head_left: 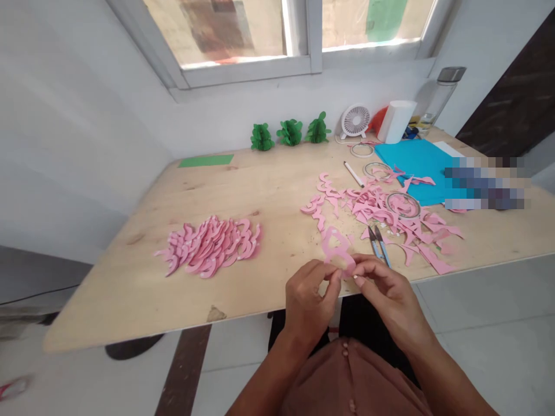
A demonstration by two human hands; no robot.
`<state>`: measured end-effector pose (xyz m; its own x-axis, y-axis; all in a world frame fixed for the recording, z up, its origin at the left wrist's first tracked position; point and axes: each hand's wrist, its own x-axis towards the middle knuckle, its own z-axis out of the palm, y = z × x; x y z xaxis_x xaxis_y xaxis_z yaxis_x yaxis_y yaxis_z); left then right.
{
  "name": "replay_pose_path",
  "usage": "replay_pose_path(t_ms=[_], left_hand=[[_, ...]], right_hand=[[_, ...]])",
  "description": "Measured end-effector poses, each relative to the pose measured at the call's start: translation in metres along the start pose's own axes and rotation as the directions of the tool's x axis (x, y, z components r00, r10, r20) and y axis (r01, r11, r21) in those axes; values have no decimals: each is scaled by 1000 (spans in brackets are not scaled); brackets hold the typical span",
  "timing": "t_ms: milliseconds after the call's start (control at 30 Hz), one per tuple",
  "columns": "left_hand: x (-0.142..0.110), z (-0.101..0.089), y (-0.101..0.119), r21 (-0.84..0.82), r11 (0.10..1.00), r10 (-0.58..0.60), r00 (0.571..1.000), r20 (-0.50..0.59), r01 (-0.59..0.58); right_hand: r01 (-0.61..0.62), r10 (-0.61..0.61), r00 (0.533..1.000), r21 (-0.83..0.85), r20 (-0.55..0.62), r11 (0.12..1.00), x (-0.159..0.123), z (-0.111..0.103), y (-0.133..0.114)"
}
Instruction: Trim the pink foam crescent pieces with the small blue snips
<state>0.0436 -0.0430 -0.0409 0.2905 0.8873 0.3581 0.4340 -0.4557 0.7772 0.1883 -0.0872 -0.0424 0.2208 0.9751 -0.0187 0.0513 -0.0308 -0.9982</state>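
Observation:
A curved, looped piece of pink paper (337,249) hangs over the front part of the table between my hands. My left hand (313,292) pinches its lower edge between thumb and index finger. Opposite, my right hand (385,292) grips the paper's lower right end, with a small white bit showing near the thumb tip. Blue-handled thread snips (378,245) lie just beyond my right hand, blades pointing away. Pink paper scraps (377,205) are scattered behind and to the right. To the left rests a heap of curved pink paper pieces (212,245) with small whitish patches.
Tape rolls (403,205) and a white marker (354,174) lie among the scraps. Blue sheets (427,167) are at the right. Along the wall stand green paper trees (290,133), a small fan (355,121) and a glass bottle (440,101). A green strip (206,161) lies back left.

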Motion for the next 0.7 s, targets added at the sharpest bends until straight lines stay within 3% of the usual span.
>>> replay_pose_path(t_ms=[167, 267, 333, 400, 500, 600, 700], left_hand=[[-4, -5, -3, -54, 998, -17, 1000, -18, 16], [-7, -3, -4, -214, 967, -158, 984, -77, 138], [-9, 0, -4, -419, 874, -303, 950, -73, 247], [-9, 3, -3, -612, 712, -425, 905, 13, 344], [-7, 5, -2, -725, 511, -510, 842, 176, 461], [-3, 3, 0, -731, 451, -502, 822, 268, 513], [1, 1, 2, -738, 442, -486, 827, 281, 510]], right_hand=[[-46, 45, 999, -28, -29, 999, 5, 6, 5], [-81, 83, 994, 45, -67, 996, 5, 10, 4], [-101, 111, 991, 123, -76, 987, 4, 15, 3], [-111, 126, 989, 190, -70, 976, 3, 19, 1], [-111, 124, 991, 209, -50, 971, 1, 24, 1], [-102, 105, 994, 174, -4, 979, 0, 26, 1], [-80, 74, 996, 129, 47, 988, -1, 24, 3]])
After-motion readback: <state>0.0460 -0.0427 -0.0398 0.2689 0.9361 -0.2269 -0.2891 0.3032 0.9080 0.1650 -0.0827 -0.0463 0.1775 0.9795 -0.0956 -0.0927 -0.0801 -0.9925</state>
